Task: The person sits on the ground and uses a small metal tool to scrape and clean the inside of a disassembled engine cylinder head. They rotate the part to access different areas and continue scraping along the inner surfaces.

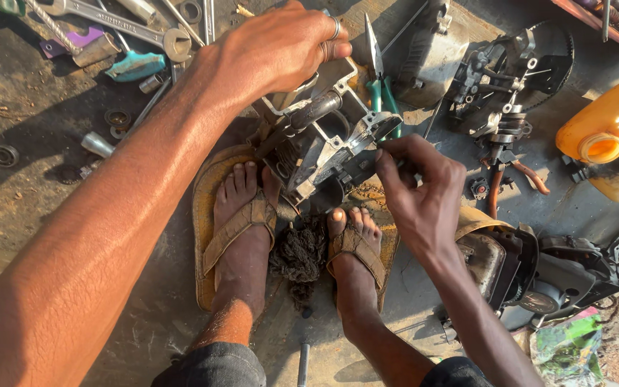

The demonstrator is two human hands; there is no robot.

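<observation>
Head view looks straight down on an engine casing (pixel 317 140), a grey metal housing propped on the ground between the person's sandalled feet (pixel 241 222). Its long axis runs from 7 o'clock to 1 o'clock across the frame. Left hand (pixel 277 46) lies at 12 o'clock from the casing's middle, palm down, fingers curled closed over the upper rim; a ring shows on one finger. Right hand (pixel 417 190) lies at 4 o'clock from the casing, fingertips pinched narrow on a small dark part (pixel 367 161) at the casing's lower right edge; whether a tool sits inside the pinch cannot be told. Of the two, the right hand is the one working at the casing's open face, while the left bears on the far end. Green-handled pliers (pixel 380 79) lie touching the casing at 1 o'clock, just beside the left hand's fingertips. A wad of dark rag (pixel 299 254) rests between the feet at 6 o'clock. Spanners (pixel 120 21) and sockets lie well apart at 10 o'clock; a yellow plastic tank (pixel 607 125) sits at 3 o'clock, and a black engine assembly (pixel 506 79) at 2 o'clock.
</observation>
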